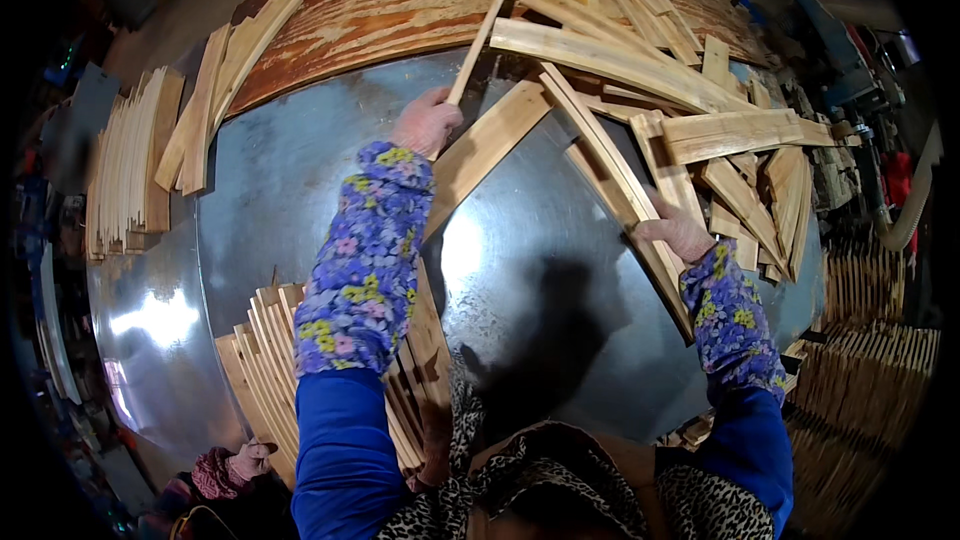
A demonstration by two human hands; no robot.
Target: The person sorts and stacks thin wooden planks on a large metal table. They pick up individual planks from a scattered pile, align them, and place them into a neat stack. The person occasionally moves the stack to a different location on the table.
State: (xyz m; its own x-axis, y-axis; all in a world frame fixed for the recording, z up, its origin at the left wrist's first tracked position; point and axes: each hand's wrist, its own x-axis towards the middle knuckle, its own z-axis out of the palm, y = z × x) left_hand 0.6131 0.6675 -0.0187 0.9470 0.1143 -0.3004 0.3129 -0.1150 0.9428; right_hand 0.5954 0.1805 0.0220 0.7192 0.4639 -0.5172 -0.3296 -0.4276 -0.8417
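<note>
My left hand, in a pale pink glove, is closed around a thin wooden slat turned on edge, pointing away from me. Beneath it, a flat wooden board lies slanted on the metal tabletop. On the right, my gloved right hand grips a long wooden strip near its closer end; its far end meets the flat board's corner. A second board lies partly under this strip. Flowered sleeve covers reach from both wrists over blue sleeves.
A jumbled pile of boards covers the right and far side, partly over a worn plywood sheet. Upright slats stand below my left forearm; more slats stand far left. Another person's gloved hand is at lower left. Stacked slats fill the right.
</note>
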